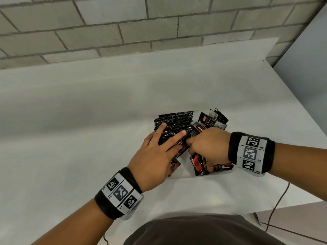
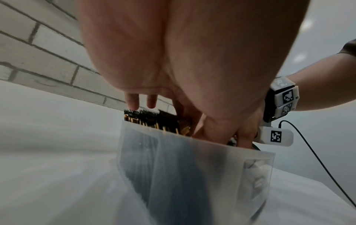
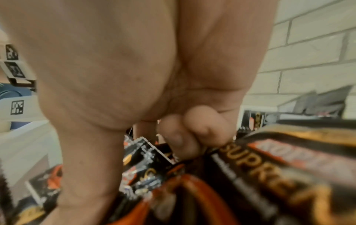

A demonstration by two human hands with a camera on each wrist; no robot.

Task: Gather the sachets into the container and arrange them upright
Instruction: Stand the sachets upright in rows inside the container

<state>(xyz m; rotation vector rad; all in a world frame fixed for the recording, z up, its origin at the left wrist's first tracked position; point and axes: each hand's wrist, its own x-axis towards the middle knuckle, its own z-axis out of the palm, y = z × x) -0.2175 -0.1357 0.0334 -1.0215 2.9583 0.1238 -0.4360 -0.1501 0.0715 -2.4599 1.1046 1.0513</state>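
Note:
A translucent plastic container (image 2: 192, 175) stands on the white table (image 1: 70, 121). A row of black sachets (image 1: 177, 121) stands upright in its left part, tops above the rim. My left hand (image 1: 169, 138) lies on these tops with straight, spread fingers (image 2: 133, 102). My right hand (image 1: 200, 145) is just to the right, fingers curled round a bundle of black-and-red sachets (image 3: 269, 175) low in the container. More sachets (image 1: 214, 119) lean loosely at the far right. Red-printed sachets (image 1: 200, 165) show under my right wrist.
A grey brick wall (image 1: 123, 23) runs along the table's far side. The table's right edge slants close to the container, and a thin black cable (image 1: 277, 200) hangs over its near right corner. Bare white tabletop spreads to the left.

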